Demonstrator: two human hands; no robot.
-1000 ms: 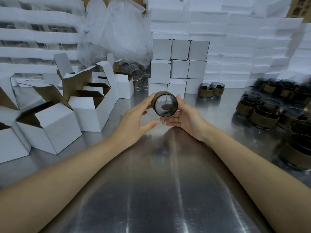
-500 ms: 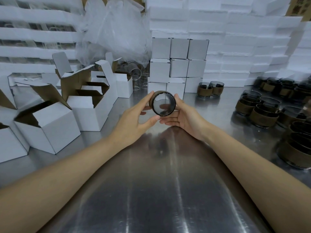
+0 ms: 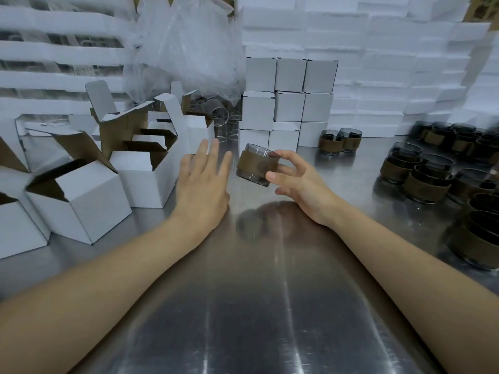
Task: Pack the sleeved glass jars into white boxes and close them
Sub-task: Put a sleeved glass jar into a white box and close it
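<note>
L grip (image 3: 202, 184) flat, palm down; R grip (image 3: 299, 183) curled in pinch; both arms outstretched.

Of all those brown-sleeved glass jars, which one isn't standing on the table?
The sleeved jar pinched in the right hand, tilted in the air; the other jars all stand on the steel table, grouped at right.

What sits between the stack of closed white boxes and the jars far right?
Two sleeved jars stand together on the steel table, seen in the head view.
</note>
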